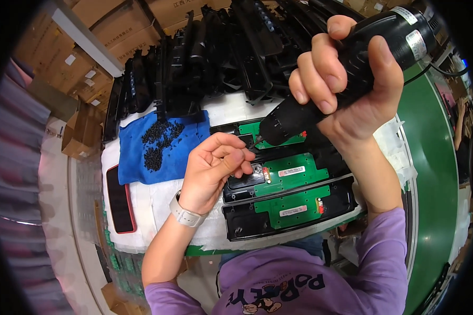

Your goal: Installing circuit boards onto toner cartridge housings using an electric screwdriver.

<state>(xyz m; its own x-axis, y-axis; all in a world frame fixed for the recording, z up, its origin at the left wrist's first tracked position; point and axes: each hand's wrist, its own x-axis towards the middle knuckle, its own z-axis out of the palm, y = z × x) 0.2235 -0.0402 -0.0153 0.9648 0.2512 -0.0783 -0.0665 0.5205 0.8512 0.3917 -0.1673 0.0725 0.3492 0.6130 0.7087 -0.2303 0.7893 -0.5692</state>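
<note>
My right hand is wrapped around a black electric screwdriver, tilted so its bit points down and to the left. Close to the bit, my left hand is closed in a pinch; whatever its fingertips hold is too small to make out. Under the tool lies a black plastic panel with a green circuit board, partly hidden by the screwdriver and my hands. Nearer to me are two more black panels, one with a green circuit board and one with another board.
Left of the panels, a blue cloth carries a heap of small black screws. A phone in a red case lies at the table's left edge. Black plastic housings are piled behind. Cardboard boxes stand at the far left.
</note>
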